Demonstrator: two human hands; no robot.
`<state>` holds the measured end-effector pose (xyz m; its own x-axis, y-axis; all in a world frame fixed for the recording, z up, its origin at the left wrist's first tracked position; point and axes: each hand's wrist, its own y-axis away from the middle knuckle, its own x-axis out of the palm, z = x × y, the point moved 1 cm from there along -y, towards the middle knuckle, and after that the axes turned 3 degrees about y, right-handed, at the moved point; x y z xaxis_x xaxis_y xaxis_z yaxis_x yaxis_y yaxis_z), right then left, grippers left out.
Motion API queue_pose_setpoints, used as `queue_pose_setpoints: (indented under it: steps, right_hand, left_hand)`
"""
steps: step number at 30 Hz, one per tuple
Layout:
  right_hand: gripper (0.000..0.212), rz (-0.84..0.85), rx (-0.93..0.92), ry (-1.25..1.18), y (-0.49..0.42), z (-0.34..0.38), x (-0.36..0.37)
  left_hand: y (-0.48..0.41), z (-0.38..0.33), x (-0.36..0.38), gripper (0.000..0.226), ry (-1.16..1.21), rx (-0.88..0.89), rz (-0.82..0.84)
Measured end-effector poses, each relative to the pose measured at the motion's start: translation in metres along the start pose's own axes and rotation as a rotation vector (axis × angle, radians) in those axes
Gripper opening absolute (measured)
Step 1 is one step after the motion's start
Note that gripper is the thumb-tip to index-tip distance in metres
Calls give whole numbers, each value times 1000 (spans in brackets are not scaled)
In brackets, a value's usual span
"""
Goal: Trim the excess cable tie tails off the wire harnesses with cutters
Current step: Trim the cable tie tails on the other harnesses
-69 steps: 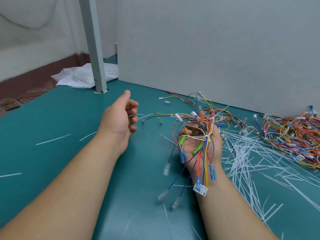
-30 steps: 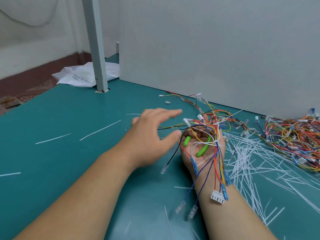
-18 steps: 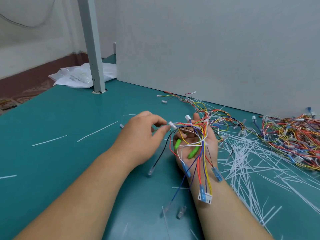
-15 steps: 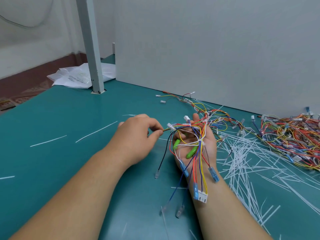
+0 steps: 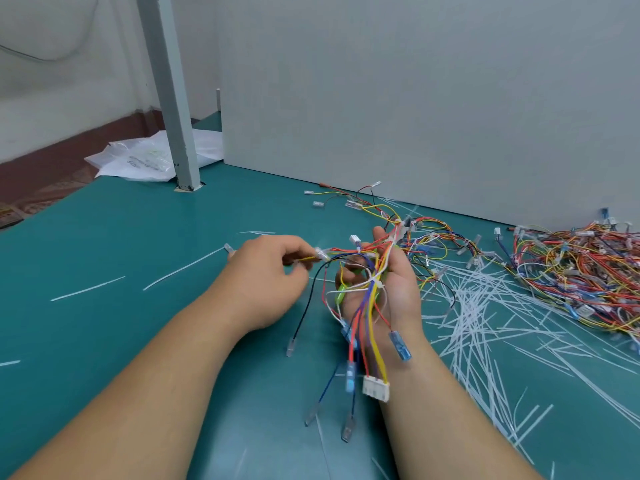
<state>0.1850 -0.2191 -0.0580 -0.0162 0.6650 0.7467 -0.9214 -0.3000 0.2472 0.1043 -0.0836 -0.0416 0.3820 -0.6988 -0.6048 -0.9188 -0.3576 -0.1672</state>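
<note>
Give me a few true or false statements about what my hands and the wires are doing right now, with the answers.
1. The left hand pinches a yellow wire of the harness. True.
2. The right hand is empty. False: it holds the wire harness and green-handled cutters.
3. Cut tie tails litter the green table right of the hands. True.
4. The pile of harnesses lies at the far left. False: it lies at the far right.
</note>
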Motion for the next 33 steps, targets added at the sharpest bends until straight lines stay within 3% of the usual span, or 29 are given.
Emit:
queue_pose_setpoints:
  steps: [3, 6, 10, 16, 20, 25, 29, 33]
  right_hand:
    - [30, -45, -102, 209, 3, -5, -1]
    - [34, -7, -210, 385, 7, -10, -4]
    - [21, 11, -351, 578, 12, -16, -3]
    - [24, 144, -347, 565, 14, -21, -1]
    - [15, 114, -397, 689, 14, -24, -1]
    - [19, 138, -338, 646, 15, -23, 0]
    - [29, 199, -213, 600, 15, -24, 0]
    - [24, 288, -194, 560, 19, -21, 2]
  left_hand:
    - [0, -6, -1, 34, 152, 15, -171]
    - [3, -15, 1, 26, 359, 95, -376]
    - [7, -21, 13, 54, 321, 155, -232]
    - [5, -16, 32, 60, 370, 146, -126]
    - [1, -14, 33, 36, 368, 99, -158]
    - [-1, -13, 27, 15, 437, 97, -147]
    - [-1, -12, 25, 17, 543, 115, -174]
    - [-2, -11, 22, 19, 640, 149, -194]
